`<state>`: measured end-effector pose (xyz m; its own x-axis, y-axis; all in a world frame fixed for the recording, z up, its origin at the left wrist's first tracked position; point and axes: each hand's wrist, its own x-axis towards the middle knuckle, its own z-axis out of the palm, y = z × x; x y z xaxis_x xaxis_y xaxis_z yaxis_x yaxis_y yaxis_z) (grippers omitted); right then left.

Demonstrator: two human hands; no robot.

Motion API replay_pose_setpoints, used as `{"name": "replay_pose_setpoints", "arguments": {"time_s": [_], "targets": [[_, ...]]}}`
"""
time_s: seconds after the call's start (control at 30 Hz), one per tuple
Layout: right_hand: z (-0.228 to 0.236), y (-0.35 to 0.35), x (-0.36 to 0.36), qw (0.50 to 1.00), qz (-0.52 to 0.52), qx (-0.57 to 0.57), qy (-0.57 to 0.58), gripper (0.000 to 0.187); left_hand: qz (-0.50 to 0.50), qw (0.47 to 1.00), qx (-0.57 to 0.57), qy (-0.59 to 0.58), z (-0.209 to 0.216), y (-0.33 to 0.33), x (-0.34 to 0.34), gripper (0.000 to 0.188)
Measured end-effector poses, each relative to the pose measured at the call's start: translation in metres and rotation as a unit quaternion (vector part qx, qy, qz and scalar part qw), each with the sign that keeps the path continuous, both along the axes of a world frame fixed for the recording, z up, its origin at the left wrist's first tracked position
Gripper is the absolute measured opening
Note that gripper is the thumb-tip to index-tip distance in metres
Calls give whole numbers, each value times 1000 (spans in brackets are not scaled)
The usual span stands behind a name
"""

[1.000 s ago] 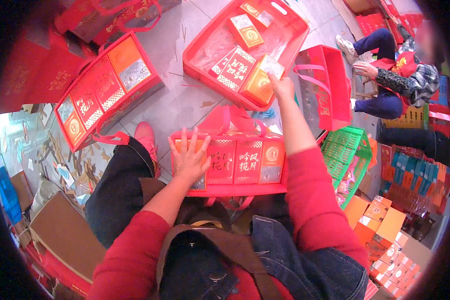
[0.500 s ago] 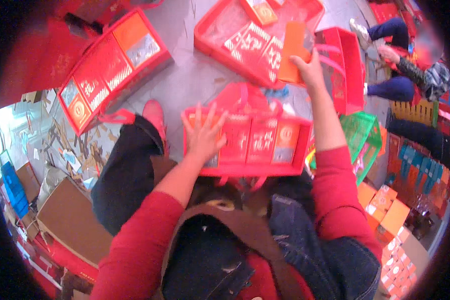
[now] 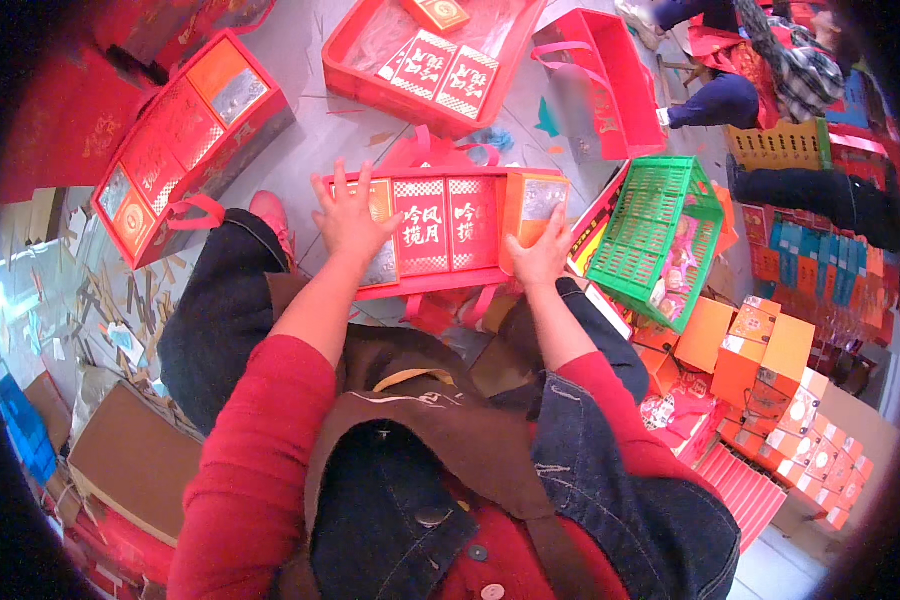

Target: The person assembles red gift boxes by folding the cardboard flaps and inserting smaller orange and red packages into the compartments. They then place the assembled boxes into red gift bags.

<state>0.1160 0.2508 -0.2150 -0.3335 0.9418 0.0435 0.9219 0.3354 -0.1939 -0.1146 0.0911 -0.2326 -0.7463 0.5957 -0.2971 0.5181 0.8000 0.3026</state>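
Note:
An open red gift box (image 3: 425,285) rests on my lap, holding two red patterned packets (image 3: 448,224) side by side. My left hand (image 3: 350,215) lies flat, fingers spread, on the left packets in this box. My right hand (image 3: 540,255) grips an orange packet with a silver window (image 3: 535,200) and holds it at the box's right end, beside the red packets.
A red tray (image 3: 370,80) with more packets lies ahead on the floor. A filled red gift box (image 3: 170,140) sits at left, a green plastic crate (image 3: 660,235) at right, with orange cartons (image 3: 770,370) beyond. Another person (image 3: 760,70) sits at the far right.
My right hand carried the orange packet back from the far tray and brought it down to the right end of the lap box. My left hand stayed on the box.

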Motion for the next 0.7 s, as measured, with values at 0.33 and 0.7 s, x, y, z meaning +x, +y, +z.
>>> {"name": "replay_pose_setpoints", "arguments": {"time_s": [0.33,0.7], "targets": [[-6,-15,-2,994,-2,36,-101,103,-23,1000,-17,1,2,-4,0,97],[-2,4,26,997,28,19,-68,113,-22,993,113,31,-31,-13,-3,94]]}}
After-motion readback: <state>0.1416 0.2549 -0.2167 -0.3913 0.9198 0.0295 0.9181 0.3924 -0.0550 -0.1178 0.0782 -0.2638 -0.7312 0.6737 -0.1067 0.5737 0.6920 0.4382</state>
